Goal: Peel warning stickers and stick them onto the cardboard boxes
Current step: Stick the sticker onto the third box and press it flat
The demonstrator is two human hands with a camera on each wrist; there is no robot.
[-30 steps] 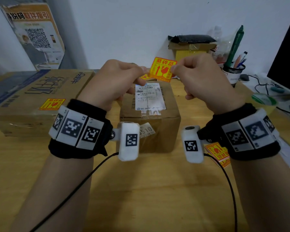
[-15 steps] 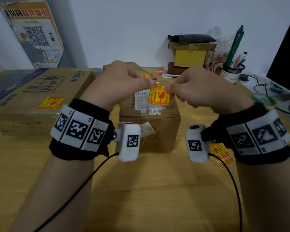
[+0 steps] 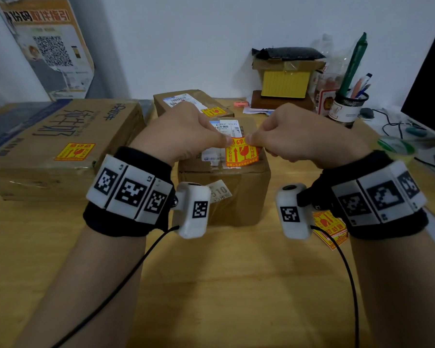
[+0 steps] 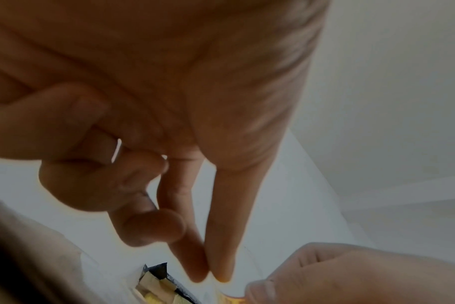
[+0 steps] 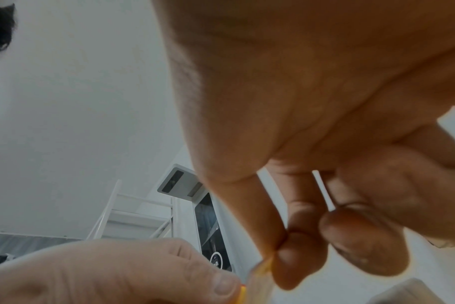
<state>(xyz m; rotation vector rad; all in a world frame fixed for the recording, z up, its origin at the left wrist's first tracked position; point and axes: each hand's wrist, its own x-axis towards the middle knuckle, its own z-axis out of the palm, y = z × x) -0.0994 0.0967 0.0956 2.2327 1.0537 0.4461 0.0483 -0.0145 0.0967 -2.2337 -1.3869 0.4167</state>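
Observation:
An orange and yellow warning sticker (image 3: 241, 153) hangs over the top of the small cardboard box (image 3: 226, 194) in the middle of the desk. My left hand (image 3: 186, 129) pinches its upper left corner and my right hand (image 3: 296, 131) pinches its upper right corner. Whether the sticker touches the box top I cannot tell. The box bears a white shipping label (image 3: 224, 131). In the wrist views, thumb and forefinger of each hand (image 4: 210, 275) (image 5: 275, 259) press together on a thin yellow edge. A large flat box (image 3: 60, 144) at left carries a sticker (image 3: 74, 151); a box behind (image 3: 191, 101) carries another (image 3: 212, 111).
A sheet of more stickers (image 3: 329, 227) lies on the wooden desk under my right wrist. At back right stand a yellow box stack (image 3: 285, 79), a pen cup (image 3: 349, 104), a tape roll (image 3: 396, 146) and a dark monitor (image 3: 430, 86). A poster (image 3: 45, 46) leans at back left.
Both hands have lowered the sticker from chest height in front of the wall down onto or just above the small box's top, keeping their pinch on its upper corners.

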